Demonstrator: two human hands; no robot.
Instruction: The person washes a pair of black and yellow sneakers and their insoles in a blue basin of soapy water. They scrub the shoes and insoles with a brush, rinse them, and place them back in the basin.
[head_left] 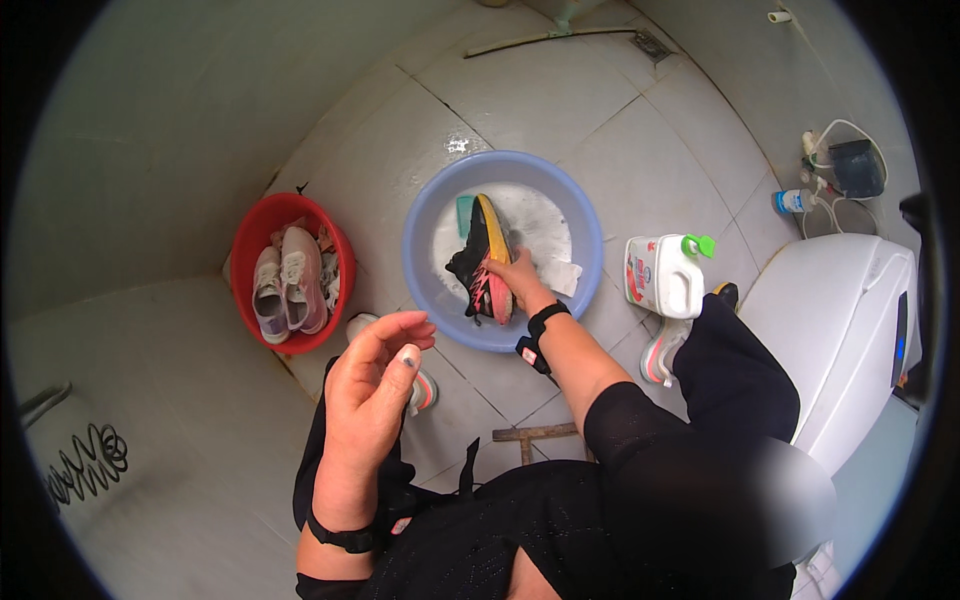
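Pale grey tiles cover the floor (650,190), and a white toilet (850,310) stands at the right. Near the middle of the floor sits a round blue washbasin (419,250) with white suds (540,215) spread inside it. To its left, a smaller red tub (262,218) carries a pair of white sneakers (302,275) with other items beside them; what those are is hard to tell. To the basin's right, just apart from it, is a white detergent jug (665,275) with a green cap (700,246).

Inside the blue washbasin is a running shoe (476,250), its upper black with pink markings, its sole yellow at the far end and turning pink at the near end. It is tipped on its side, sole facing right and upper facing left. Its long axis runs almost straight away from the person, the narrower yellow end pointing to the far rim.

The right hand (515,276) grips the shoe by the near half of its sole. The left hand (370,385) is raised, holding nothing, its fingers loosely bent and slightly parted from the thumb. A small teal block (464,215) lies beside the shoe's far end, on its left
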